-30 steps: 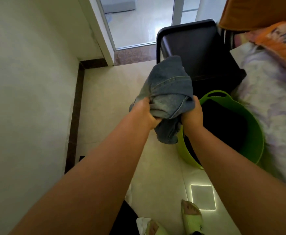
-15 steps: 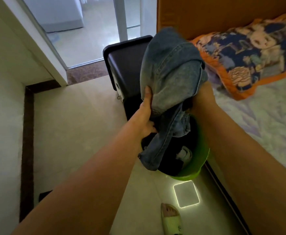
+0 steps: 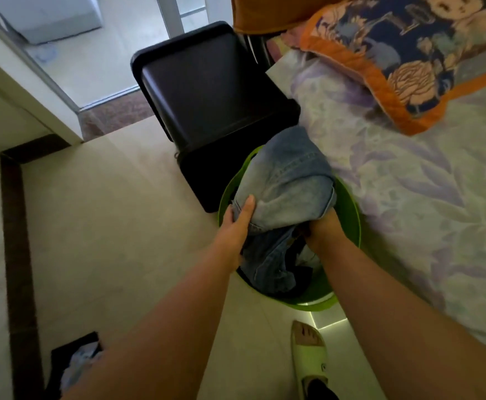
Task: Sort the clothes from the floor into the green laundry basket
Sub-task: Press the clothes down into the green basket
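A bundle of blue denim jeans [image 3: 286, 186] sits in the mouth of the green laundry basket [image 3: 351, 226] on the floor beside the bed. My left hand [image 3: 236, 223] grips the bundle's left edge, thumb on top. My right hand [image 3: 321, 229] holds its right underside, fingers hidden beneath the cloth. One denim leg hangs down inside the basket over dark clothes [image 3: 299, 272].
A black bin [image 3: 207, 90] stands just behind the basket. The bed with a floral sheet [image 3: 426, 197] and an orange-edged pillow [image 3: 409, 53] runs along the right. More clothes [image 3: 80, 362] lie on the floor at the lower left by the wall. My sandalled foot [image 3: 308, 353] stands near the basket.
The jeans have come down from chest height into the basket's mouth, both hands still holding them. The view has tilted down over the basket.
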Tool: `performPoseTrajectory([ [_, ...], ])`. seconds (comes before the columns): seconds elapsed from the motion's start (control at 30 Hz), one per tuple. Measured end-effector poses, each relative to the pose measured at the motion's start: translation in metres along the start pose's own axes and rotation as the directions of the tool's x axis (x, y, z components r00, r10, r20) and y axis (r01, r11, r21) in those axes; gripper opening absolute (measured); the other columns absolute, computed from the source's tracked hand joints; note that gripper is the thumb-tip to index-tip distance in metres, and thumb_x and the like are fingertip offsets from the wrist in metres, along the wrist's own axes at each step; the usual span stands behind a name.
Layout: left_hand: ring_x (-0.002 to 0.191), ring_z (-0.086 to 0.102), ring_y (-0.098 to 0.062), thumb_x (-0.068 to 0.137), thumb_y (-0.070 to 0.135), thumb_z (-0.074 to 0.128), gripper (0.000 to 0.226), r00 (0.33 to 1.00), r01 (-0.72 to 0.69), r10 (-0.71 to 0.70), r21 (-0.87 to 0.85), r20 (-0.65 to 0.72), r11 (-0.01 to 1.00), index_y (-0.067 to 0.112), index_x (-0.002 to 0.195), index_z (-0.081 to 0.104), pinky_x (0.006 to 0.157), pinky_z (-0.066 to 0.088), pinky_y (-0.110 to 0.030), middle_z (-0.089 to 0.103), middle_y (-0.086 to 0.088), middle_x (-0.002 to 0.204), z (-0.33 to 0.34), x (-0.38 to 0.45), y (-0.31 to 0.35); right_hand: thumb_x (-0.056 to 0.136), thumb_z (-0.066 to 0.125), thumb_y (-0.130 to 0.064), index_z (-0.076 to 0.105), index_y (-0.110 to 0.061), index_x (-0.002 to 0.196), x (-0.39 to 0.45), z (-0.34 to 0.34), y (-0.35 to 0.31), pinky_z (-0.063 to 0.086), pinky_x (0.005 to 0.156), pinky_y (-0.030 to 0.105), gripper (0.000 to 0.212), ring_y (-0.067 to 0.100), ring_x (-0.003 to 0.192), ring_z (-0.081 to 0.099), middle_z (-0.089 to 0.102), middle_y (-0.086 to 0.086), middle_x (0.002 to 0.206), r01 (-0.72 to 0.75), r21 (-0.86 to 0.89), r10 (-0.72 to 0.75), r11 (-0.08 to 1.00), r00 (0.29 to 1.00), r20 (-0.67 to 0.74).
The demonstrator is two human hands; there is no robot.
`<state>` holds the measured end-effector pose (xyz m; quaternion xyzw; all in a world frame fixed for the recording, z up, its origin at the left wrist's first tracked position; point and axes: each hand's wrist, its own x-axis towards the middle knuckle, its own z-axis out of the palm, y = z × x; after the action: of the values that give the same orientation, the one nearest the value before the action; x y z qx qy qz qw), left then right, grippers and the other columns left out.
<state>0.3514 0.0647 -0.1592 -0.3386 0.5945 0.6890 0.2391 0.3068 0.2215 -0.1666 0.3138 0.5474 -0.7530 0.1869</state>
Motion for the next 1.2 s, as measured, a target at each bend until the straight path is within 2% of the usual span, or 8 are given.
performPoseTrajectory([
  [0.2,0.147,0.01,-0.032,0.098,0.034,0.051,0.074,0.929,-0.212,0.355,0.633,-0.106,0.745,0.04,0.152,0.0,0.118,0.021,-0.048,0.0,-0.011,0.162,0.006,0.055,-0.065,0.099,0.047,-0.019,0.034,-0.003,0.144,0.058,-0.04,0.075,0.044,0.101,0.04,0.049,0.034,0.129,0.046,0.041,0.016,0.147,-0.348,-0.135,0.278,0.928,0.887,-0.37],
  [0.27,0.148,0.002,-0.035,0.1,0.018,0.044,0.069,0.909,-0.246,0.418,0.807,-0.001,0.537,0.044,0.15,0.005,0.116,0.023,-0.05,-0.008,-0.009,0.162,0.013,0.063,-0.078,0.097,0.051,-0.029,0.016,-0.009,0.152,0.062,-0.042,0.07,0.032,0.109,0.041,0.068,0.036,0.138,0.033,0.024,0.018,0.155,-0.312,-0.551,0.071,0.774,0.907,-0.415],
  [0.33,0.148,-0.005,-0.034,0.099,0.011,0.04,0.072,0.909,-0.272,0.404,0.882,0.105,0.384,0.046,0.15,0.004,0.115,0.024,-0.054,-0.013,-0.002,0.162,0.023,0.066,-0.084,0.093,0.056,-0.029,0.005,-0.01,0.154,0.046,-0.045,0.053,0.029,0.111,0.043,0.082,0.037,0.139,0.029,0.019,0.02,0.156,-0.067,-0.696,-0.247,0.715,0.907,-0.341],
  [0.4,0.148,-0.009,-0.033,0.1,0.016,0.037,0.07,0.932,-0.261,0.334,0.902,0.142,0.345,0.045,0.15,-0.003,0.113,0.024,-0.059,-0.015,0.002,0.161,0.03,0.067,-0.079,0.092,0.054,-0.022,0.005,-0.024,0.154,0.039,-0.041,0.039,0.024,0.115,0.043,0.08,0.032,0.144,0.022,0.015,0.011,0.16,0.214,-0.876,-0.582,0.433,0.808,-0.09],
  [0.5,0.147,-0.016,-0.03,0.096,0.055,0.035,0.073,0.955,-0.256,0.211,0.936,0.207,0.24,0.041,0.149,-0.014,0.112,0.016,-0.066,-0.025,0.009,0.158,0.029,0.07,-0.066,0.088,0.052,-0.021,0.006,-0.052,0.147,0.049,-0.036,0.023,0.024,0.113,0.059,0.08,0.033,0.148,-0.005,-0.01,-0.008,0.161,0.346,-0.932,-0.306,0.109,0.903,0.3],
  [0.6,0.144,-0.026,-0.031,0.067,0.082,0.053,0.125,0.969,-0.245,0.035,0.969,0.245,-0.009,0.033,0.145,-0.03,0.109,0.012,-0.071,-0.041,0.004,0.151,0.019,0.078,-0.067,0.084,0.063,-0.035,0.008,-0.054,0.146,0.07,-0.039,0.017,0.028,0.107,0.064,0.084,0.04,0.144,-0.018,-0.028,-0.009,0.157,0.246,-0.967,0.015,0.066,0.969,0.247],
  [0.7,0.142,-0.028,-0.038,0.056,0.073,0.073,0.147,0.977,-0.214,-0.056,0.946,0.207,-0.244,0.028,0.141,-0.037,0.106,0.014,-0.075,-0.046,-0.005,0.148,0.023,0.091,-0.077,0.082,0.068,-0.038,0.001,-0.051,0.147,0.091,-0.043,0.032,0.027,0.109,0.064,0.095,0.046,0.142,-0.016,-0.033,-0.001,0.155,0.155,-0.988,0.129,-0.007,0.98,0.153],
  [1.2,0.138,-0.024,-0.052,0.075,0.048,0.075,0.131,0.979,-0.205,-0.04,0.955,0.201,-0.216,0.037,0.127,-0.046,0.104,0.03,-0.067,-0.046,0.0,0.147,0.051,0.189,-0.17,0.088,0.057,-0.055,-0.031,-0.047,0.14,0.177,-0.098,0.118,0.023,0.109,0.064,0.103,0.051,0.143,-0.001,-0.041,0.009,0.15,-0.028,-0.915,0.238,-0.403,0.962,-0.135],
])
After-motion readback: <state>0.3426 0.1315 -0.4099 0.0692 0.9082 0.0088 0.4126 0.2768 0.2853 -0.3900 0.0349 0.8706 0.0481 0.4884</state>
